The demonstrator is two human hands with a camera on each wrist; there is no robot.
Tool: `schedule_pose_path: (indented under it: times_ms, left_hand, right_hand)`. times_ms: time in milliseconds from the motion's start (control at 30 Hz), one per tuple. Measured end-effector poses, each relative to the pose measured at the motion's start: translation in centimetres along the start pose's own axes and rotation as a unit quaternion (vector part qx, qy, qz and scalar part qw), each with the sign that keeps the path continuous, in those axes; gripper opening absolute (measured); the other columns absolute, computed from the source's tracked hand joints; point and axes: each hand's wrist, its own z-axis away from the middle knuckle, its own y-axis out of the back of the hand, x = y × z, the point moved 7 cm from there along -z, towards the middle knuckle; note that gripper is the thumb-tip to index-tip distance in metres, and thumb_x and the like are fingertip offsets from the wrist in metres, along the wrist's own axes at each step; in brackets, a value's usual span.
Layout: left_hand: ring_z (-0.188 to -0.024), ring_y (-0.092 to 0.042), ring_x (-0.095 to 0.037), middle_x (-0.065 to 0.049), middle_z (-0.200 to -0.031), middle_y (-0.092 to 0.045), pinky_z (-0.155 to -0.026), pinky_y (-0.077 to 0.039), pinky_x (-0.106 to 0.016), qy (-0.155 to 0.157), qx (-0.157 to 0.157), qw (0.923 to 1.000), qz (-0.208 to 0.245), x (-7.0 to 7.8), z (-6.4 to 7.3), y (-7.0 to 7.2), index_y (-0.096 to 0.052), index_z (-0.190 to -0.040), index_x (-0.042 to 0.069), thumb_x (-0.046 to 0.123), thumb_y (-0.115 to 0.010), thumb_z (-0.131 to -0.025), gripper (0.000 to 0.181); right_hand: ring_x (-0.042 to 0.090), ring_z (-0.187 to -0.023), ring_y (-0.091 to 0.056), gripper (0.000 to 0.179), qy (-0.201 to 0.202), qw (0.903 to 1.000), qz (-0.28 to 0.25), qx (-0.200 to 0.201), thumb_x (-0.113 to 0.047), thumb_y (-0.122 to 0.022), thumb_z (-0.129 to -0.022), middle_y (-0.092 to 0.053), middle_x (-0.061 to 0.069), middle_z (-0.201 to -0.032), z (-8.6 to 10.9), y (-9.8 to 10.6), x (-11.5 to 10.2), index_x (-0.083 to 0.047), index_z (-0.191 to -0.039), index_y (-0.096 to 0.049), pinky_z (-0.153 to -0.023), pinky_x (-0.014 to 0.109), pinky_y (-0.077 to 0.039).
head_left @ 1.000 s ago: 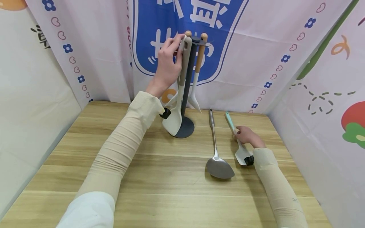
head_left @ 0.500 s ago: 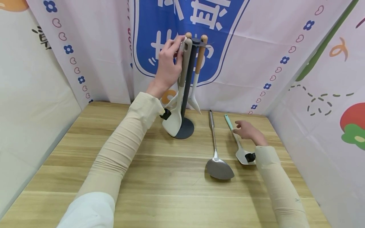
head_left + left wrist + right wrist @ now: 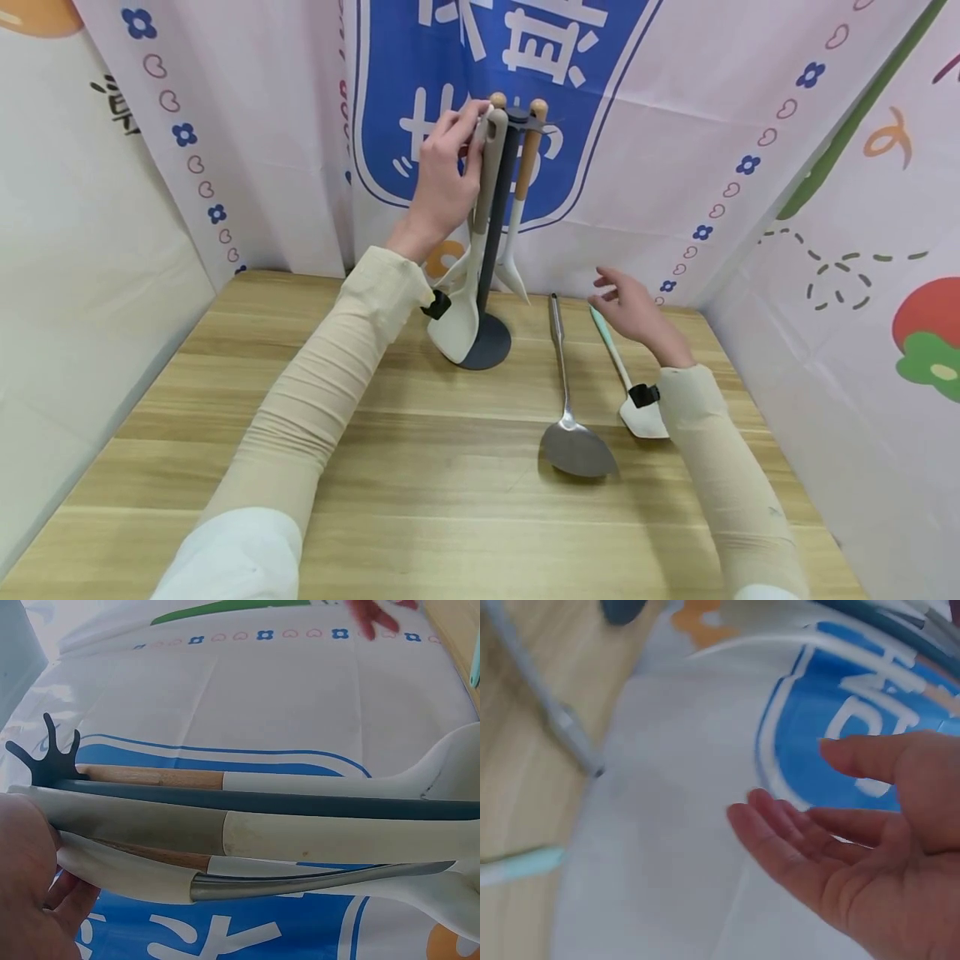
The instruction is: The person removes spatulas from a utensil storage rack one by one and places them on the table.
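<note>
My left hand (image 3: 446, 171) is at the top of a dark utensil stand (image 3: 501, 196). Its fingers pinch the handle end of a cream-handled utensil with a metal shaft (image 3: 135, 877), whose working end I cannot make out. Right beside that handle hangs a white turner with a grey handle (image 3: 489, 175). My right hand (image 3: 637, 312), fingers loosely extended and holding nothing, is in the air over the handle end of a white spatula with a turquoise handle (image 3: 617, 362). That spatula lies on the table, partly hidden by the wrist camera.
A steel wok spatula (image 3: 577, 450) lies on the wooden table (image 3: 420, 517), left of the turquoise-handled one. Wood-handled white utensils (image 3: 528, 158) hang on the stand, which has a round base (image 3: 491, 343). A printed curtain (image 3: 285, 167) closes off the back.
My right hand has let go of the turquoise-handled spatula and lifted up and leftward, away from it. The left hand stays at the top of the stand.
</note>
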Motion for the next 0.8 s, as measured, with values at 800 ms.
schedule_pose_path:
  times_ms: [800]
  left_hand:
    - [-0.111, -0.059, -0.022, -0.019, -0.121, -0.059, -0.099, -0.053, -0.023, 0.000, 0.000, 1.0000, 0.004, -0.3, -0.1, -0.3, -0.057, -0.143, 0.005, 0.006, -0.052, -0.105, 0.038]
  right_hand:
    - [0.027, -0.132, -0.056, 0.058, 0.164, 0.9485, -0.179, 0.204, -0.015, -0.055, -0.105, -0.053, 0.015, -0.148, -7.5, 2.9, -13.2, -0.007, -0.158, -0.033, -0.108, 0.042, -0.050]
